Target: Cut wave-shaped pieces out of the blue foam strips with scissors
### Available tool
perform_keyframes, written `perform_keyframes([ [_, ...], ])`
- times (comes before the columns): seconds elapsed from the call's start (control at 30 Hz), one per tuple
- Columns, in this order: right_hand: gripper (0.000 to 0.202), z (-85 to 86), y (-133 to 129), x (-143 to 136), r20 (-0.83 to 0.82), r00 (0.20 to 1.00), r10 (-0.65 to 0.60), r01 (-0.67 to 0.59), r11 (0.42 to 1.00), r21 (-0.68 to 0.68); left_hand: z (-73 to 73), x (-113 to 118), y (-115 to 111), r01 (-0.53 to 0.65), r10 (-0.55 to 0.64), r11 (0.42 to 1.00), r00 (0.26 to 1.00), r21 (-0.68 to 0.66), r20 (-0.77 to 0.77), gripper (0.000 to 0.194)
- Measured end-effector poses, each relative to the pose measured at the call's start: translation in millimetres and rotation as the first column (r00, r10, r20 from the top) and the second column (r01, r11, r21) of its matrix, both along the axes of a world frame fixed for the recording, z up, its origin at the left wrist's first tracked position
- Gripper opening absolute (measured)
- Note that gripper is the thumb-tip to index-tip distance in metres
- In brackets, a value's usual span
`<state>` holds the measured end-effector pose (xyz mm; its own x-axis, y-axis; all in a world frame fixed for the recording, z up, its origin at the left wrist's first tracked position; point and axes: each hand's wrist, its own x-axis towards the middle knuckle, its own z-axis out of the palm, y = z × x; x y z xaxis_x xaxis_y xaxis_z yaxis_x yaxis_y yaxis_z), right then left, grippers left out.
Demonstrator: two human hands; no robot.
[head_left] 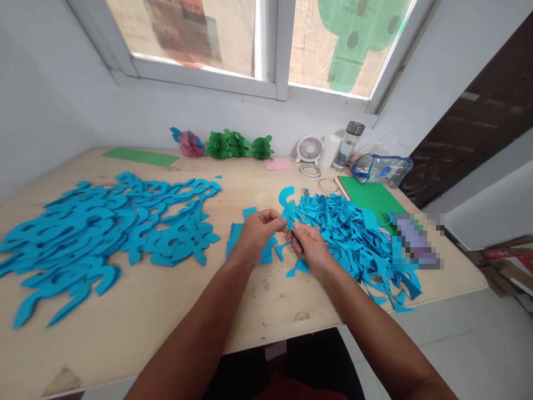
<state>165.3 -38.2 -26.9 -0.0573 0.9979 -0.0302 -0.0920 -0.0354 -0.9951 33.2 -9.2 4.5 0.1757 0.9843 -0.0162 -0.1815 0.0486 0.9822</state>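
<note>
A curved blue paper piece (286, 195) stands up between my hands. My left hand (263, 225) pinches its lower left side, and my right hand (308, 244) pinches it low on the right, the fingertips of both close together. Beneath my left hand are flat blue sheets (236, 238), partly covered by it. Just right of my hands spreads a heap of blue paper scraps (347, 233). On the left of the table lies a large pile of curved, wavy blue cut-outs (95, 222).
Along the wall stand green paper shapes (237, 144), a pink one (190, 144), a small fan (310, 149), a bottle (347, 147) and a clear pouch (381, 169). Tape rings (328, 185) and green sheets (375, 197) lie at the back right of the wooden table (250, 322).
</note>
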Motion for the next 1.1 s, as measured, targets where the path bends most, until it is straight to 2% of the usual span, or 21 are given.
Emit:
perform_keyframes([
  [0.63, 0.05, -0.2, -0.4, -1.9, -0.002, 1.0, -0.022, 0.022, 0.999, -0.035, -2.3, 0.3, 1.0, -0.018, 0.018, 1.0, 0.999, 0.005, -0.037, 0.012],
  [0.77, 0.05, -0.5, -0.8, -2.2, 0.009, 0.999, -0.036, 0.036, 0.999, -0.02, -1.7, 0.8, 0.4, 0.03, -0.031, 1.0, 0.999, -0.007, -0.039, 0.014],
  [0.9, 0.05, -1.8, -0.7, -1.7, 0.005, 0.999, -0.042, 0.042, 0.999, -0.013, -2.2, 2.1, -0.6, 0.062, -0.062, 0.998, 0.998, -0.01, -0.017, 0.017],
  [1.1, 0.049, -3.5, 0.1, -0.6, -0.002, 0.999, -0.045, 0.045, 0.999, -0.011, -3.5, 2.6, -0.3, 0.038, -0.037, 0.998, 0.999, -0.04, 0.024, 0.016],
])
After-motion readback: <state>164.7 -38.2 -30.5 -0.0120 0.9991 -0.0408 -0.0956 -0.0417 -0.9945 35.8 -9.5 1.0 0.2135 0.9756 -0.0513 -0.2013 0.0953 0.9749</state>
